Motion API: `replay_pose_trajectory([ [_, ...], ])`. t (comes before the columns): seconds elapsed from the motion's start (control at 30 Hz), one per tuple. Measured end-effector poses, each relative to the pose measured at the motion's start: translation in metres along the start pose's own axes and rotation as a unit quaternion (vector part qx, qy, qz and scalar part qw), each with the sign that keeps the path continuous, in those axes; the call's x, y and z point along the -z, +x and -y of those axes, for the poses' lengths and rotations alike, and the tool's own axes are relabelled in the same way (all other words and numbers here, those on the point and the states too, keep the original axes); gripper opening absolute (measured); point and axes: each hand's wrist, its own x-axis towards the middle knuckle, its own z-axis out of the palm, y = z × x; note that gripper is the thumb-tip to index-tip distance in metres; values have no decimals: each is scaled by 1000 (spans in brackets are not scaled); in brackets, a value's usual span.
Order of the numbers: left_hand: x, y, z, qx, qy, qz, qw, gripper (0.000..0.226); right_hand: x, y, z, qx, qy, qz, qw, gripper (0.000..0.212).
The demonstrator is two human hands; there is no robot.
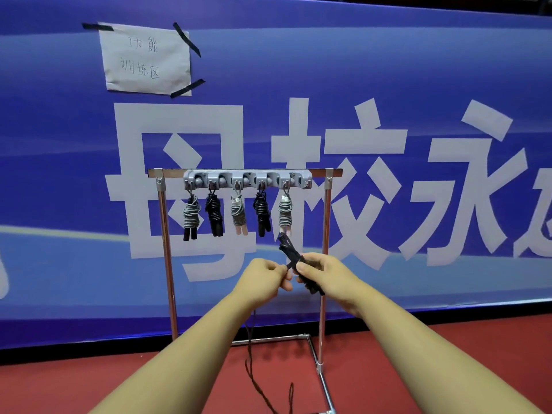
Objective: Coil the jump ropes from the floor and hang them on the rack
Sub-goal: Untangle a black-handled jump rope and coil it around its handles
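Note:
My right hand (324, 271) grips the black handles of a jump rope (288, 249), which stick up and to the left in front of the rack. My left hand (264, 279) pinches the black cord right beside the handles. The loose cord (254, 380) hangs down between my forearms and trails onto the red floor. A metal rack (162, 234) stands before me with a grey hook bar (248, 178) on its top rail. Several coiled ropes hang from the hooks: grey (191, 218), black (214, 215), grey with pink handles (238, 218), black (262, 215), grey (285, 215).
A blue banner (388, 85) with big white characters fills the wall behind the rack. A paper sign (146, 59) is taped to it at the upper left. The rack's base frame (324, 386) lies on the red floor (403, 369) by my right forearm.

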Motion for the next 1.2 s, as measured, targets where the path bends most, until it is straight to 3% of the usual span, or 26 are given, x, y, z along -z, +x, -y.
replay_pose_trajectory([
  [0.2, -4, -5, -7, 10, -39, 1, 999, 48, -3, 2, -1, -5, -75, -62, 995, 45],
  [0.33, 1, -4, 1, -17, -37, 29, 999, 53, -1, -3, -1, -50, -12, -1, 999, 63],
  [0.47, 2, -6, 8, -34, -44, 75, 996, 54, -2, -19, -3, -103, 116, 157, 975, 35],
  [0.63, 4, -17, 13, 8, -52, 98, 994, 55, -10, -24, -2, -28, -10, 112, 993, 2],
  [0.73, 6, -21, 18, 31, -51, 93, 994, 58, -13, -22, -9, -20, -20, 103, 994, 11],
  [0.9, 0, -24, 30, 56, -121, 69, 989, 52, -21, -23, -16, -130, 208, 109, 963, 38],
  [1.07, -11, -28, 36, 102, -128, 26, 986, 55, -28, -31, -29, -129, 187, 53, 972, 34],
  [1.2, -14, -34, 39, 109, -64, 26, 992, 56, -31, -35, -40, -127, 189, 42, 973, 29],
])
